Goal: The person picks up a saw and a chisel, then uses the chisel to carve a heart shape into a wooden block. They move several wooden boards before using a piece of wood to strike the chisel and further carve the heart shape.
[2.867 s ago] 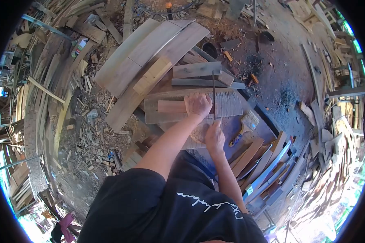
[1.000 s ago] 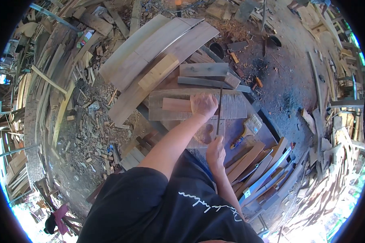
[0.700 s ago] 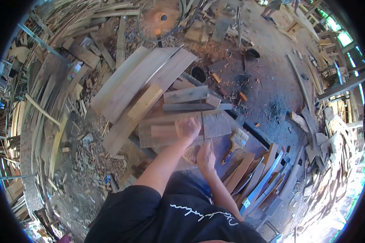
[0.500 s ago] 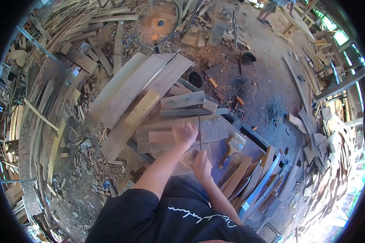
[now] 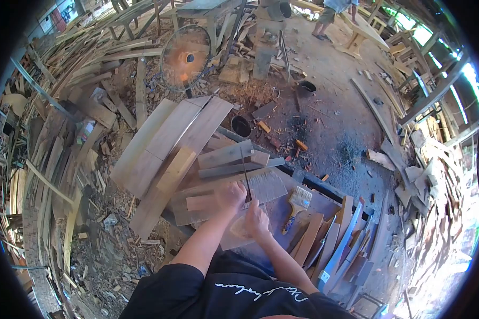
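Seen from a head-worn camera, a person in a black shirt leaned over a low bench in a cluttered wood workshop, with the work apparently partway through. The left hand (image 5: 231, 196) was bunched, its fingers curled down over the right-hand end of a reddish wood strip (image 5: 199, 203), seemingly pinning it; the fingertips themselves were hidden. That strip lay flat on a wide, weathered board (image 5: 269, 183), whose surface right of the hands was streaked with fine lines. The right hand (image 5: 257, 222), just beside and nearer the body, had its fingers closed around the near end of a thin, dark, straight tool (image 5: 246, 175), which pointed away from the person and passed close by the left knuckles. Whether its edge touched the strip could not be told, nor how deep any cut or mark went. As far as could be judged, setting the strip in place and taking up the tool were done, while the work on the strip itself looked unfinished: its visible length was in one piece, and no separated offcut could be made out beside the hands. Beyond the board lay a grey wood block (image 5: 226, 155); to the right, a wide paintbrush (image 5: 298, 204) rested near a row of upright-leaning wood pieces (image 5: 308, 244).
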`<state>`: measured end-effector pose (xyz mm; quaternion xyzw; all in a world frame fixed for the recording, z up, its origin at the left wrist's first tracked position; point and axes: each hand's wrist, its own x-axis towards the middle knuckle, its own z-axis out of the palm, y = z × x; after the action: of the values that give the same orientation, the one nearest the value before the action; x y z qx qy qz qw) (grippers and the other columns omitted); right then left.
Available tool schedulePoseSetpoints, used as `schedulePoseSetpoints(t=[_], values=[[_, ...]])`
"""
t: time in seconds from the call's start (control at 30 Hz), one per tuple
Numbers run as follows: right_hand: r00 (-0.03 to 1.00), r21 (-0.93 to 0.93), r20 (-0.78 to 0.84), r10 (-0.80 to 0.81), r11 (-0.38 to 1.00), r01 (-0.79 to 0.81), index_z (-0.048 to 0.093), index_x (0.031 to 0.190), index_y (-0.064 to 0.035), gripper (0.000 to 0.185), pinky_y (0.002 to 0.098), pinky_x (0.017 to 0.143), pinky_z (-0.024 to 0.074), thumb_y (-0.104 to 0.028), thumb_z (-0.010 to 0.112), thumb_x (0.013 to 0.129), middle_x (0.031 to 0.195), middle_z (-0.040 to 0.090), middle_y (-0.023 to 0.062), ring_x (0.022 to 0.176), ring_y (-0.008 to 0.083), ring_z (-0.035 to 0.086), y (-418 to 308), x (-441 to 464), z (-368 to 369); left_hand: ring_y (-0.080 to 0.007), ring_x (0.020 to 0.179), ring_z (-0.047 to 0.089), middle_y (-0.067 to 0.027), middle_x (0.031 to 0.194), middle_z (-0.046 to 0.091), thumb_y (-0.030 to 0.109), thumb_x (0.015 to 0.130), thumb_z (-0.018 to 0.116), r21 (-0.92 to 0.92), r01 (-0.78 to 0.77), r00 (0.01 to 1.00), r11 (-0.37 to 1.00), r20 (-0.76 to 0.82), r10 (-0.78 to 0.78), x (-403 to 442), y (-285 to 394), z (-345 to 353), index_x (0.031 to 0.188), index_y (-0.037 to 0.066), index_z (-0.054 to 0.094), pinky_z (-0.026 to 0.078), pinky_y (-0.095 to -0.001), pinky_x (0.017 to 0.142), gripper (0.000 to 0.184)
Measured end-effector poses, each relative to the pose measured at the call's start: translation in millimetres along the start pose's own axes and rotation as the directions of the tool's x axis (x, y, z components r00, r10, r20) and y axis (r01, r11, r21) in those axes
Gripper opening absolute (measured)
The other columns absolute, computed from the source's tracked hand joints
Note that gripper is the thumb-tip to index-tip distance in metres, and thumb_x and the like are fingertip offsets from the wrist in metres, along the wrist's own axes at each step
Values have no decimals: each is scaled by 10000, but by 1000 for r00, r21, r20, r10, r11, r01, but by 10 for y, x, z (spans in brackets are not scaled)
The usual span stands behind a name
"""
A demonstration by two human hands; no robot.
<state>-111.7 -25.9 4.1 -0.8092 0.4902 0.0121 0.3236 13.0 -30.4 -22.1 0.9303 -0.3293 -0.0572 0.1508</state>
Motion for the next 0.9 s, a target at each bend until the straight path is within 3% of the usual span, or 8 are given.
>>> schedulePoseSetpoints(t=[0.23,0.37,0.43,0.53,0.6,0.67,0.73,0.9], values=[[996,27,58,63,998,-64,400,1060,-34,235,578,714,503,-208,484,926,809,645,302,787,482,648,170,-665,-130,-333,805,679,-162,823,705,326,873,487,-38,-4,1000,999,14,5,-11,33,-116,771,87,725,477,-486,791,353],[995,-28,-62,-80,997,78,413,1054,-22,181,557,666,530,-150,450,930,780,652,274,739,450,663,164,-157,117,-348,818,678,-168,826,705,335,875,487,-29,23,998,999,59,-21,15,-7,-20,776,90,727,469,-513,801,357],[993,-5,-104,-55,998,55,413,1050,-23,174,545,661,536,-139,451,926,775,655,261,750,442,667,40,69,130,-349,841,675,-169,832,704,342,873,488,-3,23,999,1000,34,-23,27,-39,94,785,97,724,467,-526,793,351],[999,18,-34,-24,1000,25,402,1069,-23,194,581,668,505,-164,439,941,782,648,284,747,473,650,119,-255,45,-345,865,670,-157,842,703,341,876,480,4,22,999,1000,25,-22,9,-39,53,804,98,717,462,-527,805,347],[999,28,-20,-35,999,36,408,1046,-33,182,522,652,542,-142,482,921,779,655,243,746,441,662,164,-625,-90,-345,872,669,-154,846,703,340,879,475,17,6,999,1000,53,-6,-27,-34,27,810,96,714,461,-530,809,349],[994,-26,72,82,996,-80,411,1053,-38,189,526,648,536,-152,489,924,787,651,245,743,441,659,238,-754,-56,-347,863,668,-152,841,701,336,880,470,43,-16,999,999,-31,17,11,-24,49,796,93,716,462,-522,805,356],[998,59,-58,-12,998,15,413,1048,-35,175,522,639,537,-152,470,931,786,648,252,737,437,662,277,-662,45,-346,859,670,-154,845,702,333,879,468,55,-16,1000,998,-5,16,7,-20,26,788,92,718,467,-515,788,359],[996,95,-86,-14,995,22,408,1045,-20,166,555,676,495,-129,440,924,816,633,284,765,471,635,-4,96,111,-343,855,677,-156,858,706,324,876,460,77,4,999,997,36,-7,79,-47,47,774,82,726,481,-504,752,373]])
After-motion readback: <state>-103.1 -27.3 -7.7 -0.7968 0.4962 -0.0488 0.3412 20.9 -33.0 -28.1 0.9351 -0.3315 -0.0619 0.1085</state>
